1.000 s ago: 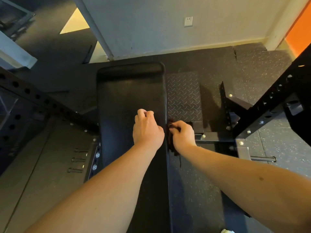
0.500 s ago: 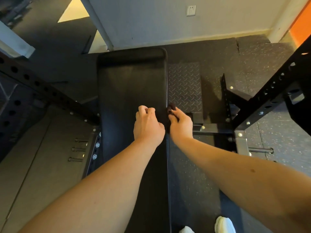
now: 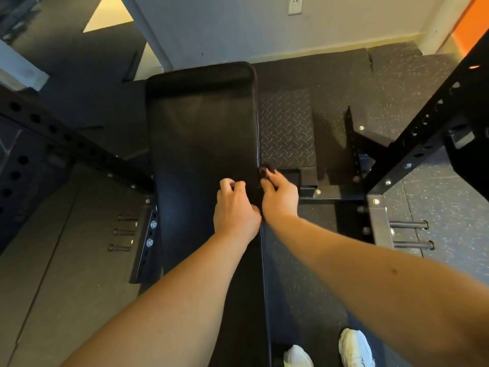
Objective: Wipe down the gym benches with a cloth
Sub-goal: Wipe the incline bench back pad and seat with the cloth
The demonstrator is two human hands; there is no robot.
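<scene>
Now the right hand (image 3: 280, 198) has closed against the bench (image 3: 201, 133) edge beside the left hand (image 3: 236, 209), fingers (image 3: 275, 178) pinching the dark cloth (image 3: 264, 171) there (left fingers curled, on what I cannot tell); edge-wiping seems underway, needing a steady drag along it next.

There is one camera, worn on the person's head. It looks down and forward along the bench (image 3: 201, 133), from above its near end toward the wall (image 3: 225, 25). The bench is close below it.
</scene>
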